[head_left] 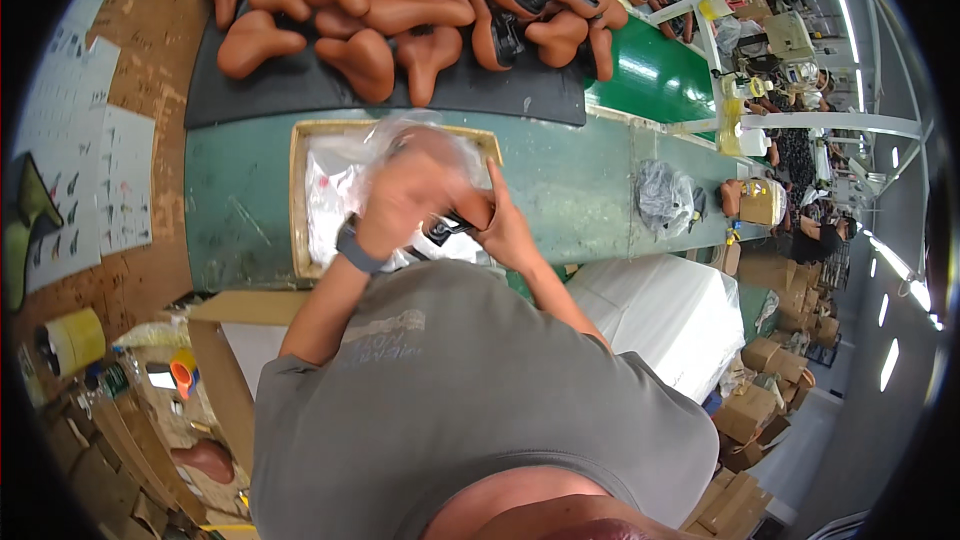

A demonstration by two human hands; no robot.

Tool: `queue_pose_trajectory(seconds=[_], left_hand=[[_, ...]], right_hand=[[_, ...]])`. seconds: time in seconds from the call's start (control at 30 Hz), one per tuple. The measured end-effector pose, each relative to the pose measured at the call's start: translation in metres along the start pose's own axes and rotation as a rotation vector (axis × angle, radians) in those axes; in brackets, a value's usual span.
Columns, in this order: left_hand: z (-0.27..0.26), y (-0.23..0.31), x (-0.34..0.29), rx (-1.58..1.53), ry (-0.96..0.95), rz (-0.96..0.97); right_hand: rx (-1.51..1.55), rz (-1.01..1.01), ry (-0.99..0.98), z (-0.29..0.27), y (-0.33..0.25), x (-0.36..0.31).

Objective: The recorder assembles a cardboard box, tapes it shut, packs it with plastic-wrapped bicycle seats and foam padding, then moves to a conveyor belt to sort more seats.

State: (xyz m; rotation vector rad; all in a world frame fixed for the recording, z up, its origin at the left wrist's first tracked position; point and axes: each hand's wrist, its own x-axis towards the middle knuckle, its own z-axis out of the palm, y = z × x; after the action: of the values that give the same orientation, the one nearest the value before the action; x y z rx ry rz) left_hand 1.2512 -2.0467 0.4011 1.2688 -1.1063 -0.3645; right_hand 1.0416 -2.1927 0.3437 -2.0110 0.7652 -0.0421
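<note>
At my far left, printed sheets (pixel 125 180) hang on a brown board, and below them a yellow container (pixel 75 342) lies tipped near the wall. An open cardboard box (pixel 245 306) stands just beside me, at the near edge of the green workbench (pixel 240 180). Farther back on the bench, brown saddles (pixel 355 65) are heaped on a black mat (pixel 255 100). In front of me is a shallow tray (pixel 299 190) with white and clear wrapping in it, and my left hand (pixel 400 205), a dark band (pixel 360 248) on its wrist, is over it; it is so blurred that I cannot tell how far its fingers are open. Clear plastic (pixel 432 124) spreads just past that hand. Between my two hands, over the tray, is one brown saddle (pixel 478 206), black parts showing on it. My right hand (pixel 505 228) is clamped on the saddle's end, one digit pointing up. Farther right, a bundle of crumpled plastic (pixel 664 200) lies on the bench, well apart from my hands.
</note>
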Motion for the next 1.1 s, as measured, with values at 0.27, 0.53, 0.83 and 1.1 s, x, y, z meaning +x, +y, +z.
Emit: queue_pose_trajectory(seconds=[0.27,0.53,0.83,1.1], left_hand=[[-0.093,-0.035,0.029,0.138,0.714,-0.374],[-0.125,-0.046,0.043,1.025,0.963,-0.19],[0.111,-0.222,-0.035,0.498,-0.312,-0.578],[0.184,-0.317,-0.125,0.664,-0.358,-0.589]], right_hand=[[1.068,0.28,-0.316,-0.093,0.067,0.175],[1.469,0.803,0.439,-0.184,0.234,0.498],[0.336,0.414,0.712,-0.135,0.345,0.39],[0.655,0.702,0.301,-0.048,0.291,0.014]])
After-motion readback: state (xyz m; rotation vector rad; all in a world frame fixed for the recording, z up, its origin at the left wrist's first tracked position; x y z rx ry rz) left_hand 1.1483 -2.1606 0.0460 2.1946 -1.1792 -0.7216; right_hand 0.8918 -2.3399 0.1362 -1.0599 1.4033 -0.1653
